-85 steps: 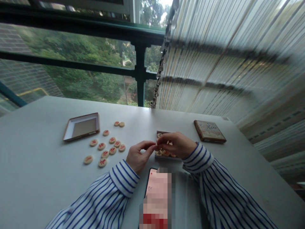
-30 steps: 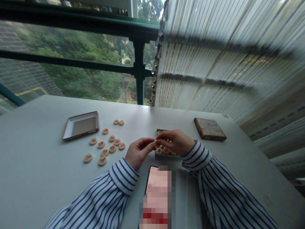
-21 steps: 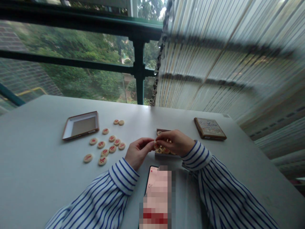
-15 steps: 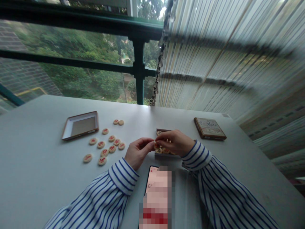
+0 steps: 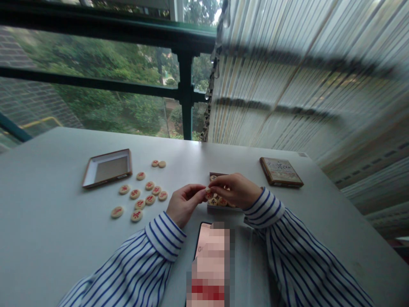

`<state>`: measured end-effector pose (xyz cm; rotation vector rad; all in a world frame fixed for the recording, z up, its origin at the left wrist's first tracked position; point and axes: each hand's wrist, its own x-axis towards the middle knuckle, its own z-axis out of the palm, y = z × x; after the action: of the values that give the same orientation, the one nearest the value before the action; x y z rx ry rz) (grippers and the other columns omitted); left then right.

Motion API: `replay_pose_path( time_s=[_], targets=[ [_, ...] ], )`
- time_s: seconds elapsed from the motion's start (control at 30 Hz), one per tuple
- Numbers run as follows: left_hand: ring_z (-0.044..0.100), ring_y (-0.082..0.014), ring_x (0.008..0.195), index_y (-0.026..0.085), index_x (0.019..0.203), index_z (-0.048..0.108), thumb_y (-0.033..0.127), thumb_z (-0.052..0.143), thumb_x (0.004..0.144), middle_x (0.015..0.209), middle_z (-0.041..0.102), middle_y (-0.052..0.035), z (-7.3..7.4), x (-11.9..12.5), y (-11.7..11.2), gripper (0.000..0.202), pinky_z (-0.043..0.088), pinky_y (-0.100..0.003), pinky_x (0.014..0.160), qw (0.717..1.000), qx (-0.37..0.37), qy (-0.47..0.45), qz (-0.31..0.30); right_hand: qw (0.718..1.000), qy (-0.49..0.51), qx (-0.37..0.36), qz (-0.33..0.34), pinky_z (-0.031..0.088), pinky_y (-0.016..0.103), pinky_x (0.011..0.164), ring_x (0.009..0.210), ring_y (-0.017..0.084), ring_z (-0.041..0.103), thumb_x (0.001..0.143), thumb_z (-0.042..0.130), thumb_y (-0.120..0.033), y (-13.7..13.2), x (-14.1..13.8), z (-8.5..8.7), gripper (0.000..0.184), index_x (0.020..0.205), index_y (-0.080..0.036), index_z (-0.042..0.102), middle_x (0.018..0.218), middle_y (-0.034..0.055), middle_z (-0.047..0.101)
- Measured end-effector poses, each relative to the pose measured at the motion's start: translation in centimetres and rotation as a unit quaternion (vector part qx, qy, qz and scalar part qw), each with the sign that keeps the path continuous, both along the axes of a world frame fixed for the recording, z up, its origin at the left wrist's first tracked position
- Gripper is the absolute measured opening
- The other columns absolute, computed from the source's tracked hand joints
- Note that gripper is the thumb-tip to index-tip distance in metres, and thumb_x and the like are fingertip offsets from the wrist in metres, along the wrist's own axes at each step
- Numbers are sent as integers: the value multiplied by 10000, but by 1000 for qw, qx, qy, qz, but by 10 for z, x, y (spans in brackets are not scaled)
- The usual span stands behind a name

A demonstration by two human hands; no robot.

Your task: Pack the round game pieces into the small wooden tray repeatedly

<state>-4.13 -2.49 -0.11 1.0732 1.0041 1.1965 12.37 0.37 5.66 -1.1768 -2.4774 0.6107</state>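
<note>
My left hand (image 5: 183,204) and my right hand (image 5: 234,190) meet fingertip to fingertip over the left edge of a small box (image 5: 214,175) that holds round wooden game pieces. Both hands pinch shut around one piece (image 5: 208,195) with red marking, just above the others in the box. My right hand covers most of the box. Several loose round pieces with red characters (image 5: 145,194) lie spread on the table to the left of my left hand.
An open shallow box tray (image 5: 108,167) lies at the back left of the white table (image 5: 47,221). A closed patterned box (image 5: 280,171) sits at the back right. A phone (image 5: 204,241) lies close to me between my striped sleeves. Window and blinds behind.
My hands have stayed pinched together over the box, sinking only slightly toward the pieces. Nothing else on the table has moved.
</note>
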Motion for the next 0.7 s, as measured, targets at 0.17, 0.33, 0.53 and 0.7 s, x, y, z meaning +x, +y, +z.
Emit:
replay_pose_path(
  time_s=[0.17,0.33,0.53,0.7],
  targets=[
    [594,-125,591,117,786,627,315,670,624,635,655,-36,2,0,0,260,470,-251,601,1000,-8,5,21,1000,2,2,-5,389,210,610,663,105,560,789,477,-250,0,1,0,212,891,-174,647,759,26,660],
    [597,-129,609,118,806,621,320,650,650,655,655,-43,0,-1,1,257,465,-253,602,1000,-1,11,22,1000,10,-1,-3,393,213,628,684,106,565,792,478,-256,-1,0,1,216,901,-175,645,781,30,661],
    [602,-125,621,121,816,616,303,642,665,667,656,-38,-1,-1,1,238,465,-242,610,1000,0,5,10,1000,17,-4,-2,398,209,630,673,103,565,781,492,-247,-1,-1,0,209,895,-168,648,773,32,663],
    [607,-133,621,115,812,614,297,654,650,676,658,-42,2,0,0,247,467,-252,616,1000,-10,-8,11,1000,18,-9,-2,399,212,628,672,104,559,777,494,-231,-2,-1,0,206,896,-162,647,776,33,662]
  ],
)
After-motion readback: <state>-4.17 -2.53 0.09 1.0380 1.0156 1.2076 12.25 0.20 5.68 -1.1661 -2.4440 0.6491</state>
